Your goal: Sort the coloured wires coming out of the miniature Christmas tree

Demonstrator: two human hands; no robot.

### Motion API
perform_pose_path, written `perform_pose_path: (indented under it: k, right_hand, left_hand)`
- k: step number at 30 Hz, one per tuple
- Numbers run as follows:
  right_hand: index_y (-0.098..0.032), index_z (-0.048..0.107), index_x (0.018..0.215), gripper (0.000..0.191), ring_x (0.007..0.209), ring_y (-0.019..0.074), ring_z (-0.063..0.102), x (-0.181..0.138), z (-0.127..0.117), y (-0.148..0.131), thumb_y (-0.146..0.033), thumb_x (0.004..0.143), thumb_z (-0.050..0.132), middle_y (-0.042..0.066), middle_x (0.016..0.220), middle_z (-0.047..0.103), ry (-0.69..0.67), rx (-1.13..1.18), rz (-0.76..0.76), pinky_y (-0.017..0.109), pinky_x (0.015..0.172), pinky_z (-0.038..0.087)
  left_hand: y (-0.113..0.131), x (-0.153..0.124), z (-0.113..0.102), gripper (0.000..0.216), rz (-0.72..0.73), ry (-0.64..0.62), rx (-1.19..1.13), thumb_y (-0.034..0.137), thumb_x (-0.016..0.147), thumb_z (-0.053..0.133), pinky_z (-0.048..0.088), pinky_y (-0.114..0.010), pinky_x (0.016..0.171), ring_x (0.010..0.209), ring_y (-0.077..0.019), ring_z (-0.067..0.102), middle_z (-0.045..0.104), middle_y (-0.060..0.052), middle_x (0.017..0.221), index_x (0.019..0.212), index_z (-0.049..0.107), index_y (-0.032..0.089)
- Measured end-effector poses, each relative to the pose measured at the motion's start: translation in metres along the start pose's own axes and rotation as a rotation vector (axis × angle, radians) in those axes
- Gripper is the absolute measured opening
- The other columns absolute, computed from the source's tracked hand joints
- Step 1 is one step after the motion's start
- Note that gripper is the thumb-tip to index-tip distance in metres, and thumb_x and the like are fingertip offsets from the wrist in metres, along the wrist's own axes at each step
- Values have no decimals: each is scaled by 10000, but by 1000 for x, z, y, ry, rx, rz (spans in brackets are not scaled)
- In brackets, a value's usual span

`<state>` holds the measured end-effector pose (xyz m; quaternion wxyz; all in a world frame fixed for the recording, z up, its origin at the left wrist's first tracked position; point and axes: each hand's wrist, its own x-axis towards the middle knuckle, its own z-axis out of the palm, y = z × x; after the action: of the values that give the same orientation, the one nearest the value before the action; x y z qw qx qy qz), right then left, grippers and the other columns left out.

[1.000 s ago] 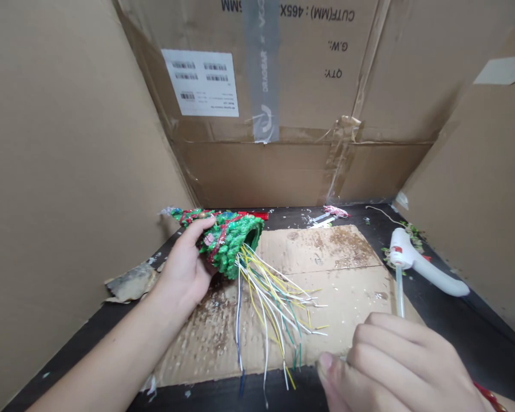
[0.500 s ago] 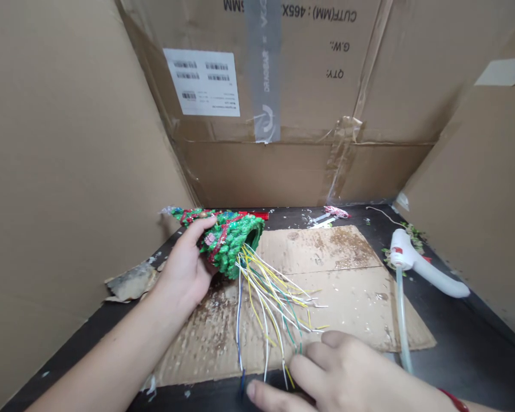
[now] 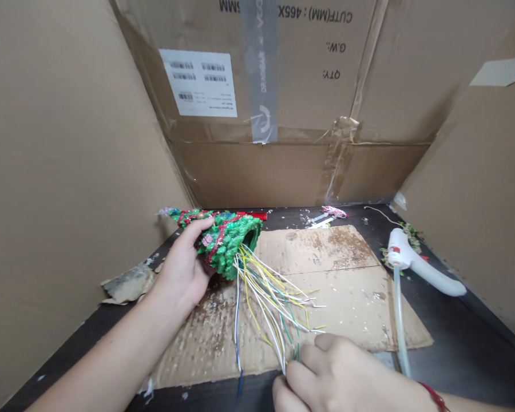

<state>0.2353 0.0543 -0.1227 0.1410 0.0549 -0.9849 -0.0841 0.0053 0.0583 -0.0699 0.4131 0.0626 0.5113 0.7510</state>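
Observation:
A small green Christmas tree figurine point(image 3: 229, 243) with red garland lies tipped on its side, its hollow base facing right. My left hand point(image 3: 186, 266) is wrapped around its middle from the near side. White, yellow, green and blue wires point(image 3: 268, 300) spill out of the base and fan toward me. At the near edge of the cardboard, my right hand point(image 3: 332, 369) is closed on the ends of some white wires; its fingertips are partly hidden. A blue-and-white wire point(image 3: 237, 326) hangs separately, left of that hand.
Beneath the tree lies a stained cardboard sheet point(image 3: 326, 286) on the dark table. A white glue gun point(image 3: 429, 272) with a clear glue stick stands to the right. Red-and-white string point(image 3: 335, 212) lies at the back. Cardboard walls point(image 3: 300, 171) enclose the space.
My right hand's thumb and fingers have drawn together at the wire ends. My left hand still holds the tree in nearly the same place. The view has shifted slightly.

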Motion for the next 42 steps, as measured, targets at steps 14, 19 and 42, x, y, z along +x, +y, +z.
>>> perform_pose_path:
  k: [14,19,42]
  right_hand:
    - [-169,484,839,38,428,134,388,2,-20,7,-146,816,466,-45,536,420,310,-76,83,310,428,218]
    - [-162,489,817,54,417,133,388,4,-22,7,-117,811,461,-47,518,422,361,-100,95,301,430,227]
    - [-147,469,741,132,517,129,390,0,-20,12,-75,851,468,-8,588,462,350,171,238,284,506,276]
  left_hand:
    - [0,-2,0,95,-7,-14,-14,171,781,601,476,-126,687,663,-72,556,583,-21,807,868,621,140]
    - [0,-1,0,90,-2,-30,-9,170,789,591,473,-124,695,663,-68,556,584,-22,815,868,613,131]
    - [0,-2,-1,191,-1,-40,19,165,767,594,484,-149,699,675,-87,558,583,-39,814,954,615,131]
